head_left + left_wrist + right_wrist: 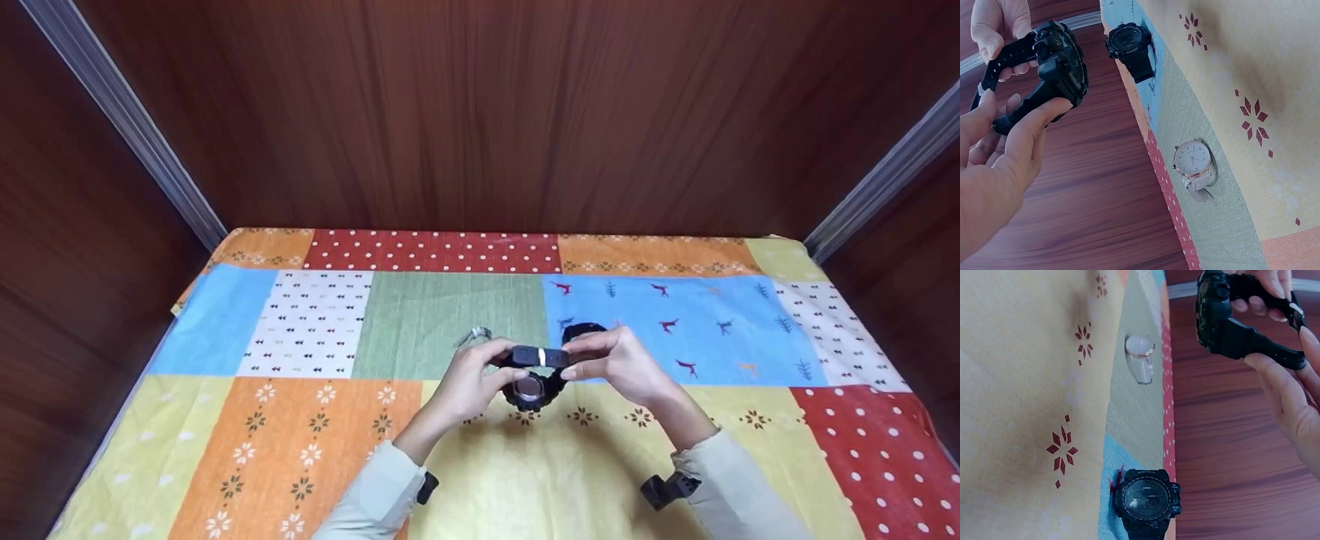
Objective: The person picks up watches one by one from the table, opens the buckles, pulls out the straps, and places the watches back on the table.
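Observation:
Both hands hold a black wristwatch (528, 388) up in front of me, its strap bent into a loop. My left hand (469, 381) grips one side of the strap. From the other side, my right hand (622, 367) pinches the strap with thumb and fingers. A pale band (981, 89) crosses the strap between the hands in the left wrist view. Beyond them, a second black digital watch (1147, 499) lies on a blue patch of the cloth. On the green patch rests a round white-faced watch (1193, 158) with a pale strap.
A patchwork cloth (300, 442) in orange, yellow, blue, green and red covers the table. Dark wood panels (480, 112) rise behind it and at both sides, with metal strips (127, 112) at the corners.

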`<state>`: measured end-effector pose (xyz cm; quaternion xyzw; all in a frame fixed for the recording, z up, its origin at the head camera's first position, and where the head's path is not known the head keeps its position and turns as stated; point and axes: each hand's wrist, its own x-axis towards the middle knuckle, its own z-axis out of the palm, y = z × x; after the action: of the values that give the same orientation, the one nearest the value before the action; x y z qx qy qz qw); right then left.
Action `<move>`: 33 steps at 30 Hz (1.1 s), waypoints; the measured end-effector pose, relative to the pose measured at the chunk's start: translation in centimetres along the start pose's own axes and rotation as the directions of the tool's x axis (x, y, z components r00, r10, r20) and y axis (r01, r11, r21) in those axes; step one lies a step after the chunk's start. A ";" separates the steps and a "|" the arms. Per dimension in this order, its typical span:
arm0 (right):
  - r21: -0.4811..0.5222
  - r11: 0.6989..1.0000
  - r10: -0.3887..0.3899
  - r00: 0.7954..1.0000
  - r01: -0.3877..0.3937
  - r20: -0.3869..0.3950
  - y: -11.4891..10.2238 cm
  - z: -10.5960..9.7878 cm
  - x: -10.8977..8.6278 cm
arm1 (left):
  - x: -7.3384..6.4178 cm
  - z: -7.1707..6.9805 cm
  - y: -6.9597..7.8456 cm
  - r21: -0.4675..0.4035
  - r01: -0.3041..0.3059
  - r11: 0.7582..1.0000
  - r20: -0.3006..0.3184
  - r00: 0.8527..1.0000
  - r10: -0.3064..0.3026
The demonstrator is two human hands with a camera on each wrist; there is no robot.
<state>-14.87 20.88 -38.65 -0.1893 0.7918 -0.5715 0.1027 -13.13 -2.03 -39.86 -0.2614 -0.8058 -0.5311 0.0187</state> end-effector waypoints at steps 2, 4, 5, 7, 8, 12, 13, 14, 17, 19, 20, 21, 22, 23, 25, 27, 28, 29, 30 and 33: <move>0.012 1.000 -0.001 1.000 0.001 0.003 0.1 0.0 0.0 | 0.0 0.0 -0.1 -0.006 0.000 1.000 0.001 1.000 0.000; 0.025 1.000 -0.001 1.000 0.001 0.005 0.1 -0.1 0.0 | 0.0 0.0 -0.1 -0.009 0.001 1.000 0.003 1.000 -0.001; 0.030 1.000 -0.004 1.000 0.003 0.007 0.1 -0.1 0.0 | 0.0 -0.1 -0.2 -0.011 0.003 1.000 0.004 1.000 -0.003; 0.037 0.999 -0.011 1.000 0.011 0.008 0.1 -0.1 0.0 | 0.0 -0.1 -0.2 -0.020 0.010 1.000 0.007 1.000 -0.010; 0.039 0.999 -0.015 1.000 0.015 0.009 0.1 -0.1 0.0 | 0.0 -0.2 -0.2 -0.022 0.015 1.000 0.008 1.000 -0.015; 0.024 0.999 -0.042 0.999 0.041 0.011 0.2 -0.2 0.1 | 0.1 -0.3 -0.3 -0.037 0.031 0.999 0.009 0.999 -0.031; 0.021 0.999 -0.046 0.999 0.046 0.014 0.2 -0.2 0.1 | 0.1 -0.3 -0.3 -0.039 0.032 0.999 0.008 0.999 -0.032; 0.016 0.999 -0.051 0.999 0.051 0.014 0.2 -0.2 0.1 | 0.0 -0.3 -0.3 -0.042 0.034 0.999 0.007 0.999 -0.034; 0.001 0.999 -0.054 0.998 0.054 0.014 0.2 -0.2 0.1 | 0.0 -0.3 -0.6 -0.061 0.029 0.998 0.003 1.000 -0.029; -0.007 0.999 -0.048 0.999 0.048 0.011 0.2 -0.2 0.1 | 0.0 -0.3 -0.7 -0.077 0.026 0.997 0.001 1.000 -0.026; -0.012 0.999 -0.046 0.999 0.046 0.010 0.2 -0.2 0.1 | 0.0 -0.3 -0.7 -0.086 0.024 0.996 0.001 1.000 -0.024; -0.013 0.999 -0.043 0.999 0.043 0.009 0.2 -0.2 0.1 | 0.0 -0.2 -0.7 -0.095 0.021 0.995 0.001 1.000 -0.021; -0.012 0.999 -0.041 0.999 0.041 0.008 0.2 -0.2 0.0 | 0.0 -0.2 -0.7 -0.103 0.022 0.994 0.002 1.000 -0.022; -0.010 0.999 -0.041 0.999 0.041 0.009 0.2 -0.2 0.0 | -0.1 -0.3 -0.7 -0.112 0.024 0.993 0.003 1.000 -0.024; -0.011 0.999 -0.042 0.999 0.042 0.009 0.2 -0.3 0.0 | -0.1 -0.3 -0.7 -0.128 0.026 0.991 0.005 1.000 -0.026; -0.009 0.999 -0.042 0.999 0.042 0.008 0.3 -0.3 0.1 | -0.1 -0.3 -0.7 -0.135 0.028 0.990 0.004 1.000 -0.028; -0.011 0.999 -0.042 0.999 0.042 0.007 0.3 -0.3 0.1 | -0.1 -0.3 -0.7 -0.136 0.029 0.990 0.003 1.000 -0.029; -0.013 0.999 -0.042 0.999 0.042 0.006 0.3 -0.3 0.0 | -0.1 -0.3 -0.7 -0.134 0.029 0.991 0.003 1.000 -0.028; -0.016 0.999 -0.040 0.999 0.040 0.004 0.3 -0.3 0.0 | -0.1 -0.3 -0.7 -0.129 0.028 0.991 0.002 1.000 -0.028; -0.021 0.999 -0.032 0.999 0.032 0.000 0.3 -0.3 0.0 | -0.1 -0.2 -0.8 -0.118 0.028 0.993 -0.001 1.000 -0.028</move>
<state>-15.01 21.21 -38.83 -0.2027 0.7948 -0.5647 0.0913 -13.43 -2.52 -40.52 -0.2498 -0.7766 -0.5784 -0.0031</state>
